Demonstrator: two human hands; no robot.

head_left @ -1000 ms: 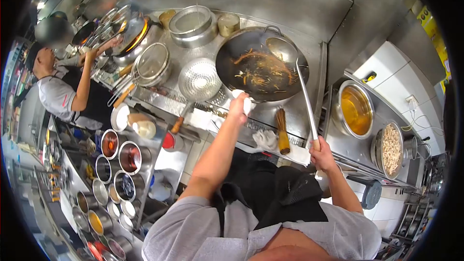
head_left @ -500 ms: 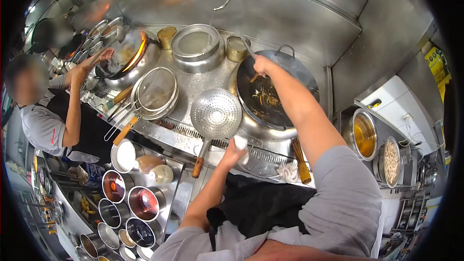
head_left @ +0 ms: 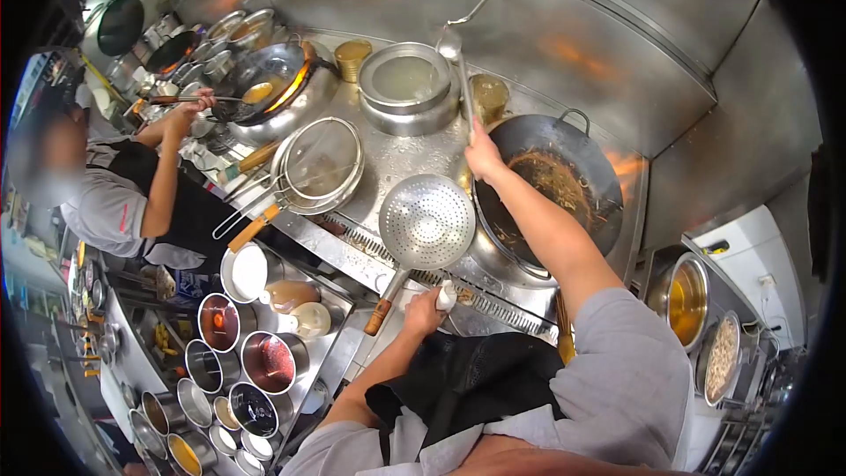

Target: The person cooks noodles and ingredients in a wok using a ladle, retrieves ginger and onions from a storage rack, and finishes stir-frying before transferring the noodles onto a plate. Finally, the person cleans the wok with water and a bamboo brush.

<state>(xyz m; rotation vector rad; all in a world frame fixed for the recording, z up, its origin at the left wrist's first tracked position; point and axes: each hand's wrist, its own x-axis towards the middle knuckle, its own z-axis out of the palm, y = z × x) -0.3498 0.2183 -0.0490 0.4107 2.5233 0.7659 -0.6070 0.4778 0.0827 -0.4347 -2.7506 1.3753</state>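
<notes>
My right hand (head_left: pixel 482 156) is closed round the handle of a metal ladle (head_left: pixel 466 92). The ladle's bowl is raised at the back, just below the spout of a wall tap (head_left: pixel 478 7). Under my right forearm sits a dark wok (head_left: pixel 602 163) with brownish liquid and food scraps in it. My left hand (head_left: pixel 423 312) grips a bunched white cloth (head_left: pixel 447 293) at the stove's front edge. Close beside that hand lies a perforated strainer (head_left: pixel 427 220) with a wooden handle.
A water pot (head_left: pixel 410 121) and a tin can (head_left: pixel 489 97) stand behind the strainer. Wire sieves (head_left: pixel 322 163) rest to the left. A co-worker (head_left: pixel 110 203) works at a flaming wok (head_left: pixel 264 70). Sauce containers (head_left: pixel 269 361) fill the lower left; an oil bowl (head_left: pixel 686 300) stands at right.
My right hand has lifted the ladle from the wok area back toward the tap. More brown liquid shows in the wok. The co-worker's ladle has lowered into the other wok. The view has shifted.
</notes>
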